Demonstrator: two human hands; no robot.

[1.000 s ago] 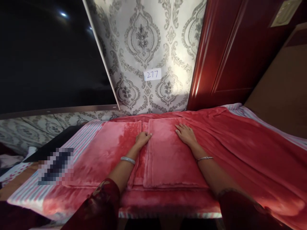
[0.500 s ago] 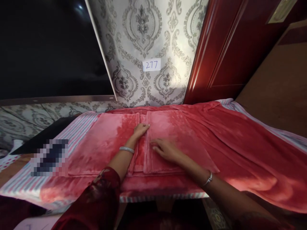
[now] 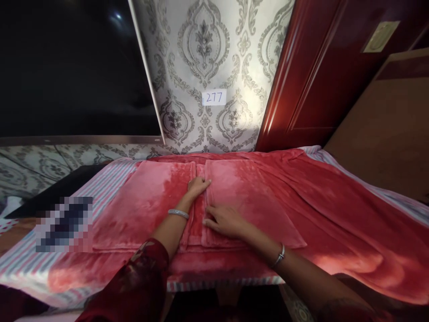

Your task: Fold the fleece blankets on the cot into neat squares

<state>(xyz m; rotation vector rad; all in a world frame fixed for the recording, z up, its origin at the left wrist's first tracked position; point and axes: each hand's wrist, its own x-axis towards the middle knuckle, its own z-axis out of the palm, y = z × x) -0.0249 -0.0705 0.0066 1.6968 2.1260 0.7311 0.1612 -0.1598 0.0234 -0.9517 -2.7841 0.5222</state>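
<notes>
Has red blanket [image 3: 248, 188] beneath, left flap [image 3: 147, 201] beside right flap [image 3: 264, 210], near the table's [image 3: 27, 259] front edge; bends left hand [image 3: 198, 186] over the gap; curls right hand [image 3: 226, 220] at right flap's inner edge; cannot clearly tell any pinch by either.

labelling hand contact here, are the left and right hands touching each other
Apart. The head view plainly shows red blanket between the left hand and the right hand, which lies nearer the wearer.

Card 277 [image 3: 214, 97] hangs near a likely television [image 3: 73, 71].
</notes>
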